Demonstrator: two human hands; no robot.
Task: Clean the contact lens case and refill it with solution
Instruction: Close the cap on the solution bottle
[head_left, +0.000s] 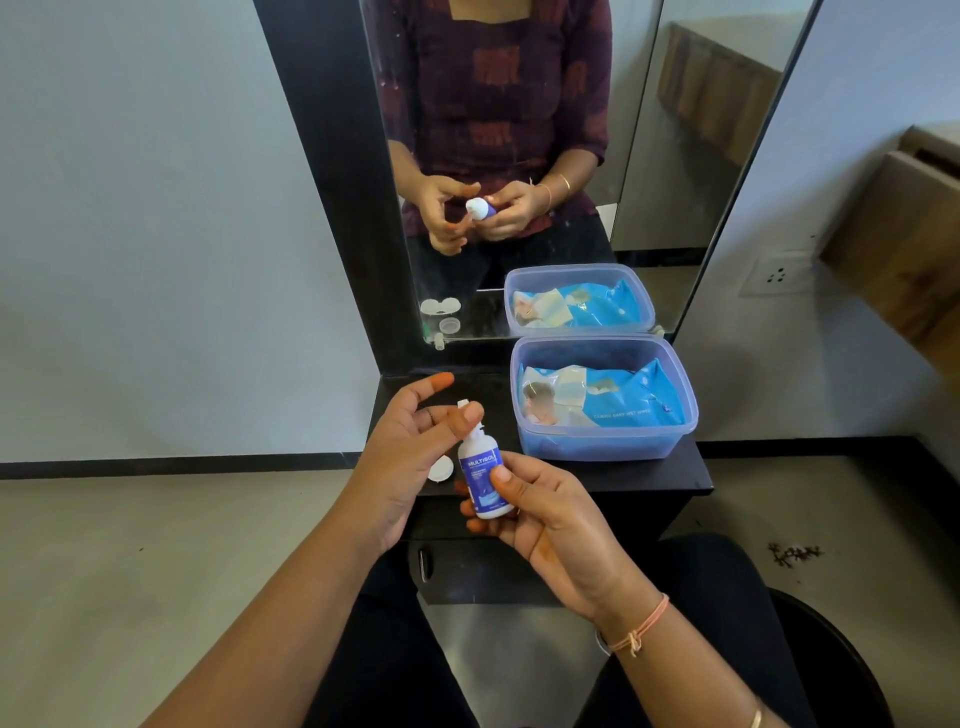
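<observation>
My right hand (545, 514) grips a small white bottle of lens solution (480, 467) with a blue label, held upright over the front edge of the black shelf (597, 475). My left hand (410, 457) is at the bottle's top, thumb and a finger pinching its white cap (462, 403), with the index finger stretched out. A white part of the contact lens case (441, 472) shows on the shelf behind my left palm; the rest is hidden. The mirror (519, 156) reflects the case and a loose lid lying on the shelf.
A clear blue plastic tub (680, 415) holding a pack of wet wipes (623, 397) stands on the right half of the shelf, against the mirror. A small clear piece (439, 341) sits at the mirror's lower left corner. My knees are below the shelf.
</observation>
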